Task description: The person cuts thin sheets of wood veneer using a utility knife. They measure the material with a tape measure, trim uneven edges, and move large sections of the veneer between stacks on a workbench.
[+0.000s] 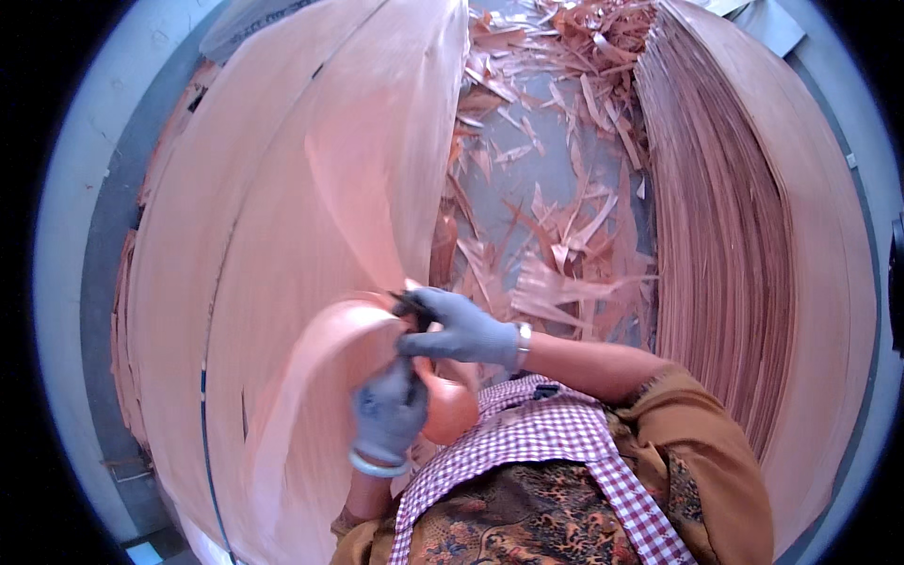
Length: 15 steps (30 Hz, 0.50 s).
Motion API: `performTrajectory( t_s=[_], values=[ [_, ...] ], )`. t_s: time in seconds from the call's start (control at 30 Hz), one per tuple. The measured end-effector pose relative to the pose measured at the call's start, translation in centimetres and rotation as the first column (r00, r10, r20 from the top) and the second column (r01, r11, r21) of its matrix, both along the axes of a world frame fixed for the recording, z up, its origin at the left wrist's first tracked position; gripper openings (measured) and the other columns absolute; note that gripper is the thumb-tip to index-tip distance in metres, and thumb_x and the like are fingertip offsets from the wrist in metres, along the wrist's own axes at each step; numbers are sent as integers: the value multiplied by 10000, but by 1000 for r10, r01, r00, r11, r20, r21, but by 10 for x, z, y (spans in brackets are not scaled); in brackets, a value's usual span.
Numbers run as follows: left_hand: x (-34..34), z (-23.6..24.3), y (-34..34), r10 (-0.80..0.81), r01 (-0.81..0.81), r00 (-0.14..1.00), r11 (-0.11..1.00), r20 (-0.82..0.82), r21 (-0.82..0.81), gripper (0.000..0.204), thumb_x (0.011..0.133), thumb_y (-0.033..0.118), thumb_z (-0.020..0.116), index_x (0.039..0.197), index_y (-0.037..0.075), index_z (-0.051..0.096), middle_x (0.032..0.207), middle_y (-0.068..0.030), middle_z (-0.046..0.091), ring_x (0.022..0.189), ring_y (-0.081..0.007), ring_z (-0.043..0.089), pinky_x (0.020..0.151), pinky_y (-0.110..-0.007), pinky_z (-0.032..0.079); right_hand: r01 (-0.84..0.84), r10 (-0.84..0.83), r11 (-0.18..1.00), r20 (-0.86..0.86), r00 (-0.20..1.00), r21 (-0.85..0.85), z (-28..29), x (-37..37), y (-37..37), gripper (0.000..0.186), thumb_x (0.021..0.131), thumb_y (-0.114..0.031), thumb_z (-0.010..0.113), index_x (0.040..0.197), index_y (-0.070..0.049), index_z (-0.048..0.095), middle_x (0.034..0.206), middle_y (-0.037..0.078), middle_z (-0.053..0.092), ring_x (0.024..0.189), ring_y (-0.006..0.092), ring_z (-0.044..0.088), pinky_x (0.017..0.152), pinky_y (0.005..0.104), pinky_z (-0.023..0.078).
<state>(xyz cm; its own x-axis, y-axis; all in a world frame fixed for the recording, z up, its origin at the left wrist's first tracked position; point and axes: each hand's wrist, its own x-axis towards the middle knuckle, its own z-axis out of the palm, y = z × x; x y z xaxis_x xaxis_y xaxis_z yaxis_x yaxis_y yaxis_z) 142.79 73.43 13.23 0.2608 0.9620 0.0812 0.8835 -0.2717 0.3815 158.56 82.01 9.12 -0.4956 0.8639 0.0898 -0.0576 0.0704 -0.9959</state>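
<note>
Head view: at left centre one thin wood sheet [325,348] rises from the pile in a bent fold, its gathered edge between the person's two hands, with a paler flap [358,202] standing out above them. The left hand [388,407], gloved in grey, is curled nearly closed and seems to grip the bunched edge, though blur hides the fingertips. The right hand [460,327], just above and to the right, has its fingers bent in tight on the same edge; whether the dark patch [411,306] there is a tool or part of the glove, I cannot tell. Below them hangs a rounded orange-brown curl [449,411], against the checked apron [527,424]. So the work looks partway along — the edge is gathered up, while the broad remainder lies spread to the left; whether anything is severed is not clear.

As for the surface and the room, grey floor [102,311] and a pale wall [71,188] border the far left. Next comes the broad left pile [273,235] of pinkish sheets, with a thin dark line [206,386] along its length. In the middle, torn scraps [570,250] litter the grey aisle [556,118], heaped thickest at the far end. At right stands a second stack [720,217] — its layered edges ragged and reddish-brown, its top smooth and pale.
</note>
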Motion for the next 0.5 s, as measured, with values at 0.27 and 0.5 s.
performTrajectory(
  t_s=[0.27, 0.5],
  values=[
    [116, 20, 119, -487, 532, 826, 840, 283, -107, 403, 825, 142, 619, 1203, 24, 548, 778, -143, 630, 695, -304, 628, 604, -360, 502, 432, -624, 729, -257, 738, -530, -73, 206, 68, 188, 846, -90, 570, 1030, -61, 594, 839, 1, 571, 761, 99, 539, 674, 239, 447],
    [122, 8, 257, -370, 551, 737, 813, 566, -186, 373, 867, 119, 598, 1213, -8, 538, 922, -163, 650, 808, -248, 664, 699, -319, 517, 738, -934, 343, -130, 332, -581, -167, 371, 132, 238, 793, -33, 621, 1030, -22, 603, 981, 68, 627, 890, 188, 578, 828, 344, 474]
  ],
)
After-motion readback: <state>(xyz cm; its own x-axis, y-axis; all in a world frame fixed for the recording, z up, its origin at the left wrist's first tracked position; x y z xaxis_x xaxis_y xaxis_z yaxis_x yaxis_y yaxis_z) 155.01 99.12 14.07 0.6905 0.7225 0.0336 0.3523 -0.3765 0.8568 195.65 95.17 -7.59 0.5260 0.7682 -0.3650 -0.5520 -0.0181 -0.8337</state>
